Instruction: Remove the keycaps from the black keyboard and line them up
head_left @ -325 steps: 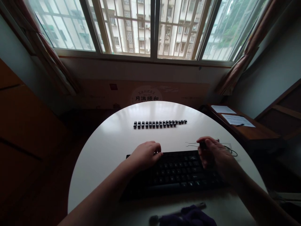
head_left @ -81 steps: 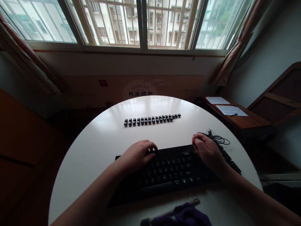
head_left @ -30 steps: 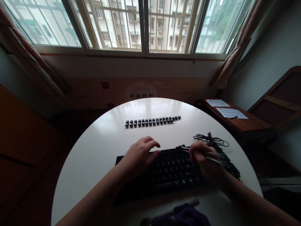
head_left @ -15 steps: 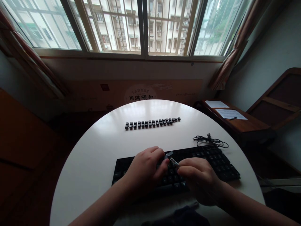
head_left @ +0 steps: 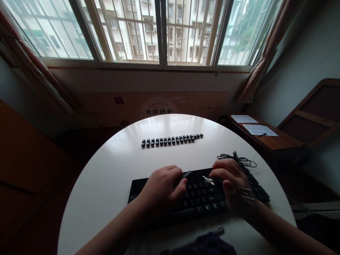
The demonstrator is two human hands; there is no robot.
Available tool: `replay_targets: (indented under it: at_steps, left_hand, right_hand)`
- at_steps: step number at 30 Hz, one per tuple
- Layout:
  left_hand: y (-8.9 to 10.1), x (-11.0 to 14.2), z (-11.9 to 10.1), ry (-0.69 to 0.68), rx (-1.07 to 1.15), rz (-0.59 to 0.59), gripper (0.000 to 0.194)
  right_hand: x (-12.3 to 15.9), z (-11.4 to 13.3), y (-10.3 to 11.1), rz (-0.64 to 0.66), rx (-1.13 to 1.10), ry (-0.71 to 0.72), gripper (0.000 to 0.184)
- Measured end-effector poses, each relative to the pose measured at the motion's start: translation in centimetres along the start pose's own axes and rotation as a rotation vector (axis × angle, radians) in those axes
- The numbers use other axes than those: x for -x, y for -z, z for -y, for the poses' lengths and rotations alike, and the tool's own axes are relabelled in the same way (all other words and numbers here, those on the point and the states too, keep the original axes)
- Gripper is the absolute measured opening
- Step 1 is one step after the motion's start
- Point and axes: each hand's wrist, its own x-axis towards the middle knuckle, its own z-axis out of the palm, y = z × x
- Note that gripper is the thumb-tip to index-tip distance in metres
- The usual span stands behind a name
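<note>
A dark keycap is pinched between the thumb and fingers of my left hand, just above the black keyboard. My right hand is closed round a thin wire keycap puller, its bright tips pointing left over the keys and its other wires showing behind the hand. A gap separates the puller's tips from the keycap. Part of the keyboard is hidden under both hands. Beyond it, several loose black keycaps stand in two rows.
All this rests on a round white table. A coiled black cable lies behind the keyboard's right end. Nearer me are a dark purple cloth and a rod-like handle. A wooden side table with papers stands right.
The puller carried a keycap over from above the keyboard's back edge to my left fingers. My left hand now has the keycap, and my right hand has drawn back right with the puller.
</note>
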Motion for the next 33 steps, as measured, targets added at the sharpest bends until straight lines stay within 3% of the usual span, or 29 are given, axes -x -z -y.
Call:
replay_targets:
  at_steps: [4, 9, 15, 21, 23, 26, 29, 31, 33]
  left_hand:
    - [-0.1, -0.1, -0.2, -0.022, 0.046, 0.064, 0.027]
    - [-0.1, 0.1, -0.4, -0.062, 0.057, 0.138, 0.030]
    - [0.1, 0.2, -0.9, -0.130, 0.037, 0.235, 0.025]
    - [-0.1, 0.1, -0.3, -0.106, 0.000, 0.209, 0.033]
    - [-0.1, 0.0, 0.2, -0.070, -0.038, 0.179, 0.035]
    - [0.0, -0.1, 1.1, -0.008, -0.104, 0.150, 0.036]
    - [0.2, -0.5, 1.9, 0.040, -0.156, 0.161, 0.040]
    - [0.3, -0.7, 2.2, 0.055, -0.177, 0.178, 0.043]
    - [0.4, -0.8, 2.3, 0.059, -0.182, 0.196, 0.045]
  right_hand:
    - [-0.2, 0.0, -0.1, 0.057, -0.092, 0.095, 0.019]
    - [0.2, 0.2, -1.0, 0.202, -0.057, 0.177, 0.027]
    - [0.6, 0.1, -1.9, 0.150, -0.020, 0.174, 0.029]
    - [0.3, -0.4, -1.9, 0.148, 0.007, 0.208, 0.026]
    - [-0.3, -1.3, -1.4, 0.169, 0.058, 0.158, 0.026]
    - [-1.8, -3.9, -0.3, 0.265, 0.206, -0.052, 0.025]
    - [-3.8, -7.5, 0.4, 0.454, 0.383, -0.222, 0.021]
    - [-4.9, -10.0, 0.3, 0.601, 0.414, -0.279, 0.021]
    - [-5.8, -12.0, -0.2, 0.668, 0.411, -0.304, 0.019]
